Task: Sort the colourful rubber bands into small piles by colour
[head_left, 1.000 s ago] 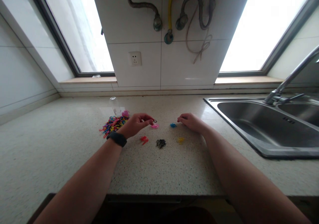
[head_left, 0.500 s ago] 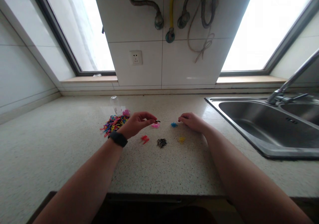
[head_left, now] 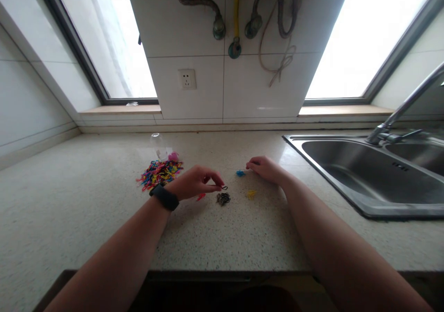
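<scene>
My left hand (head_left: 201,182), a dark band on its wrist, pinches a small black rubber band (head_left: 225,188) between thumb and fingertips. Just below it lies a small pile of black rubber bands (head_left: 223,199). A red pile (head_left: 201,196) shows partly beneath that hand, which hides the pink pile. My right hand (head_left: 262,167) rests on the counter with fingers curled together, beside a blue pile (head_left: 240,173); whether anything is in them I cannot tell. Nearer me sits a yellow pile (head_left: 251,194). A large mixed heap of coloured rubber bands (head_left: 159,173) lies left of my left hand.
Behind the heap, a clear plastic container (head_left: 158,146) stands near something pink (head_left: 173,156). A steel sink (head_left: 326,182) with a faucet (head_left: 385,131) is set into the speckled counter (head_left: 222,242) on the right. Hoses and a socket (head_left: 187,79) are on the tiled wall.
My left hand has moved toward me and slightly right with the black rubber band, from over the pink pile to just above the black pile. My right hand has stayed in place.
</scene>
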`<state>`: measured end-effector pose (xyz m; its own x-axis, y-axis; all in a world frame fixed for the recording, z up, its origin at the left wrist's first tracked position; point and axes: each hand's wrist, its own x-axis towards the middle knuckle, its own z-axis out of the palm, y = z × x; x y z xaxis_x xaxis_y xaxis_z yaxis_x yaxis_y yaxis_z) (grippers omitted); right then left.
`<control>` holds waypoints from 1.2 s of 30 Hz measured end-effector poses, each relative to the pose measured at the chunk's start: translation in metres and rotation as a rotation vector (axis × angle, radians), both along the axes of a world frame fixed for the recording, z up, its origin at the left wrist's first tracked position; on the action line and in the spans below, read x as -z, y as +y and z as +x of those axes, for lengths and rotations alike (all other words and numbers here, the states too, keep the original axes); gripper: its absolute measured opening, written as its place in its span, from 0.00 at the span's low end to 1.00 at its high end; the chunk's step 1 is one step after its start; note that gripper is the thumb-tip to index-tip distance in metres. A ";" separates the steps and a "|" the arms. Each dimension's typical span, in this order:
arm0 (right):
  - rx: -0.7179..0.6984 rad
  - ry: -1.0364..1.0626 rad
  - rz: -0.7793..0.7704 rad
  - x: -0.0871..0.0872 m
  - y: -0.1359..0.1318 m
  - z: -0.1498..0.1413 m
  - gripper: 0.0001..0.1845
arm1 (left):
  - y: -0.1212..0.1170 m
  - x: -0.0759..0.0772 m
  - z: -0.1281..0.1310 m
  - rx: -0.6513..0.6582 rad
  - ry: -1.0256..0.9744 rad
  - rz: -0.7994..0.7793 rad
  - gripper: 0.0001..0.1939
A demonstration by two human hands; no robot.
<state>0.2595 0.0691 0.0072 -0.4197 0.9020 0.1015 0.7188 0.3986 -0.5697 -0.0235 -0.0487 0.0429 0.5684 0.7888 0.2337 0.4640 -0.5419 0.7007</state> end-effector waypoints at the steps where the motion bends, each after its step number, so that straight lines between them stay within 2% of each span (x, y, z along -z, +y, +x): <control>1: -0.002 -0.002 0.000 0.000 0.000 0.000 0.16 | 0.000 0.001 0.001 0.014 0.040 0.032 0.09; 5: -0.012 -0.003 0.008 -0.001 -0.001 0.000 0.17 | 0.001 0.002 0.003 0.038 0.177 0.129 0.06; 8: -0.007 -0.013 0.004 -0.001 -0.001 0.000 0.17 | 0.001 0.001 0.003 0.048 0.216 0.126 0.06; 18: -0.005 -0.013 0.006 -0.001 -0.001 0.000 0.18 | 0.003 0.004 -0.002 0.069 0.039 -0.054 0.10; 24: 0.000 -0.023 0.000 -0.003 -0.003 -0.001 0.17 | 0.013 0.008 -0.015 -0.156 -0.021 0.022 0.13; 29: -0.010 -0.019 0.006 -0.003 -0.002 0.000 0.16 | 0.025 0.009 -0.039 -0.384 -0.100 0.102 0.15; 33: -0.006 -0.021 0.002 -0.001 0.001 0.000 0.16 | 0.031 0.008 -0.060 -0.595 -0.264 0.124 0.15; 36: -0.012 -0.018 0.009 0.002 0.004 0.001 0.17 | 0.034 0.007 -0.070 -0.683 -0.383 0.127 0.16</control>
